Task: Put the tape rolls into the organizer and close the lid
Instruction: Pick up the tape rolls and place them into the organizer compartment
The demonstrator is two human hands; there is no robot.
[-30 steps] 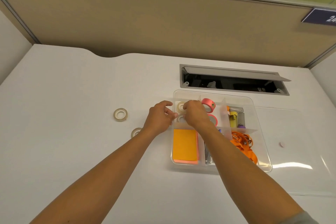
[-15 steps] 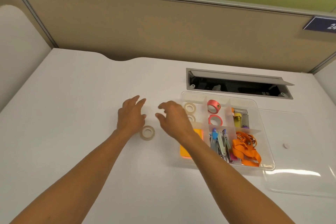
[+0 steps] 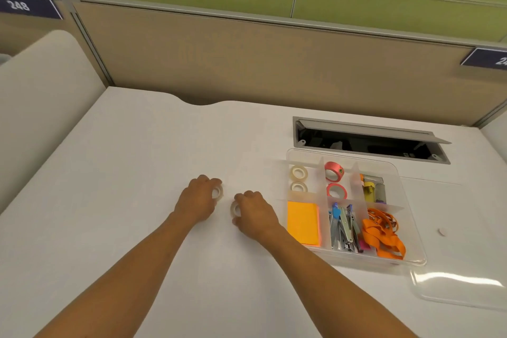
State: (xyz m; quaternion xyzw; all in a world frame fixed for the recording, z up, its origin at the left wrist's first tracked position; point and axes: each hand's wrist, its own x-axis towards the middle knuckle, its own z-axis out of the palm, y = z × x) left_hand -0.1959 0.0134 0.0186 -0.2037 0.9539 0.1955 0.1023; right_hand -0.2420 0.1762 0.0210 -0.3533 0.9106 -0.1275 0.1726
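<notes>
While both forearms reach forward over the white desk (image 3: 123, 173), each hand is curled over one clear tape roll lying on the desk surface. Under the fingertips of the left hand (image 3: 197, 202), the left tape roll (image 3: 218, 192) shows as a pale, translucent ring with a white core; the fingers are clenched around it. Just right of it, the right tape roll (image 3: 235, 208) of the same pale look sits against the thumb and fingertips of the right hand (image 3: 255, 214), which grips its edge. Both rolls appear tilted rather than flat, with their open centres facing roughly toward the gap between the two hands; the exact axis cannot be told because the fingers cover most of each ring. Well to the right of the right hand's knuckles stands the clear organizer (image 3: 411, 228), open and divided into compartments. Its far-left compartment holds two clear tape rolls (image 3: 299, 180); the next compartment holds two pink tape rolls (image 3: 334, 181); the far-right one holds a yellow item (image 3: 369, 189). Nearer compartments hold an orange sticky-note pad (image 3: 303, 221), staplers (image 3: 344, 228) and orange straps (image 3: 384, 236). Beyond the organizer, farther right of the fingers, the transparent lid (image 3: 461, 291) lies flat on the desk, apart from the hands.
</notes>
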